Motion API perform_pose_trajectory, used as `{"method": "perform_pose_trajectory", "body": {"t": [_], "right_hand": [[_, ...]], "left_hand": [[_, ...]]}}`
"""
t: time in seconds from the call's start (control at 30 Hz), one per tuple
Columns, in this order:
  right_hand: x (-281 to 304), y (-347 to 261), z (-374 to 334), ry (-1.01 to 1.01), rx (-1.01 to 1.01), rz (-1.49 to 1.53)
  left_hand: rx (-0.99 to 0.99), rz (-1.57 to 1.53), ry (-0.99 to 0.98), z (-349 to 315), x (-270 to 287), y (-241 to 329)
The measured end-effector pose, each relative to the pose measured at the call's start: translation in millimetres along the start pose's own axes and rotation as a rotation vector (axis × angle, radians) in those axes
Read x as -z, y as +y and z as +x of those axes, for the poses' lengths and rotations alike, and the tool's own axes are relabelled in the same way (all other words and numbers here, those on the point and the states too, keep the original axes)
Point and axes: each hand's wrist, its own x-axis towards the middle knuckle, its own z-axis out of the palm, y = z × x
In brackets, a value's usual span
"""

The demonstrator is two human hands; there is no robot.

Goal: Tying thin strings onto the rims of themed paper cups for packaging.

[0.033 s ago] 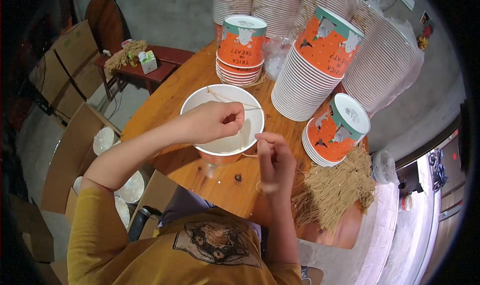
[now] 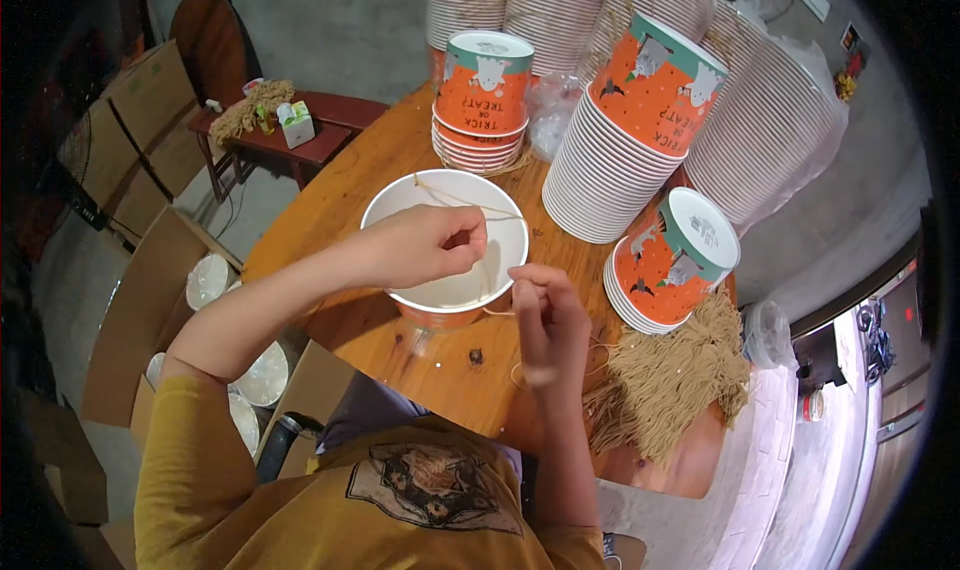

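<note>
A white paper bucket with an orange outside stands open end up on the wooden table in front of me. A thin tan cord spans its opening from the far rim. My left hand is closed over the bucket, fingers curled in a pinch, with a strand of cord hanging just below them. At the bucket's near right rim, my right hand is closed too, thumb and finger pinching. A short piece of cord runs from the rim to its fingers; the exact grip is partly hidden.
Upside-down orange buckets and a tall nested stack stand beyond. A shorter stack sits right, beside a heap of tan cords. Cardboard boxes holding buckets are at left. A red bench stands behind them.
</note>
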Motion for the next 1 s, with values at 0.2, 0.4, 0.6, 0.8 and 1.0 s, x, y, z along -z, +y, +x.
{"method": "perform_pose_trajectory", "body": {"t": [0.2, 0.4, 0.6, 0.8, 1.0], "right_hand": [[-4.6, 10.6, 4.4, -0.115, -0.085, 0.168], [-7.9, 8.0, 5.2, -0.138, -0.084, 0.214], [-4.8, 2.6, 8.6, -0.157, -0.134, 0.141], [-3.8, 0.7, 11.6, -0.176, -0.138, 0.102], [-3.5, -5.6, 15.1, -0.262, -0.167, 0.039]], "left_hand": [[0.154, -0.266, -0.292, -2.7, 2.7, 9.2], [0.149, -0.359, -0.474, 7.6, -0.3, 1.4], [0.208, -0.384, -0.418, 8.3, -0.5, 6.1], [0.106, -0.398, -0.266, 11.4, 6.3, -4.0], [0.195, -0.586, -0.226, 13.7, 8.2, -2.6]]}}
